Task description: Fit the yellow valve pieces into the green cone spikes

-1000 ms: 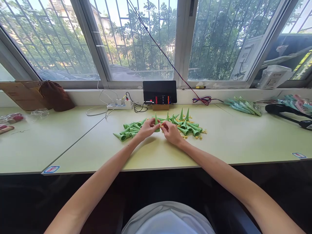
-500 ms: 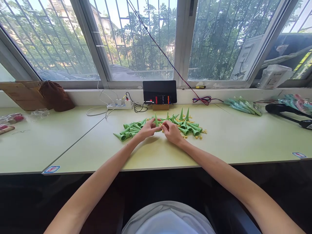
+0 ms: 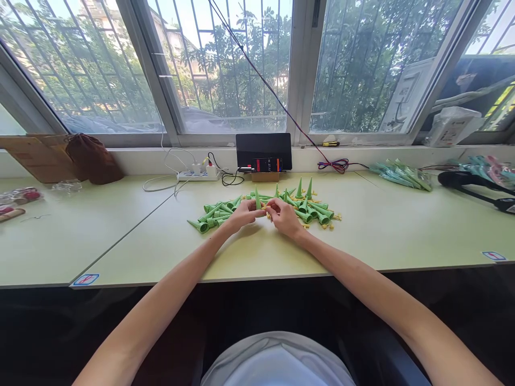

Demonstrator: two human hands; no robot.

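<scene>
My left hand [image 3: 242, 214] is closed round a green cone spike [image 3: 257, 199] that points upward. My right hand [image 3: 284, 217] is pinched on a small yellow piece [image 3: 268, 214] at the cone's base, fingertips touching the left hand. Both hands rest on the pale green table [image 3: 362, 241] in front of a pile of green cones [image 3: 311, 209]. More green cones [image 3: 213, 214] lie flat to the left of my left hand. Small yellow pieces [image 3: 332, 221] are scattered among the right pile.
A phone on a stand [image 3: 264, 154] sits behind the pile, with a power strip [image 3: 197, 173] and cables to its left. A brown pouch [image 3: 93, 157] and cardboard [image 3: 34, 155] are at far left. Bagged green parts [image 3: 402, 174] and a black tool [image 3: 475, 185] lie at right.
The hands have barely moved; the fingers shift slightly at the cone's base, and the cone stays upright in my left hand.
</scene>
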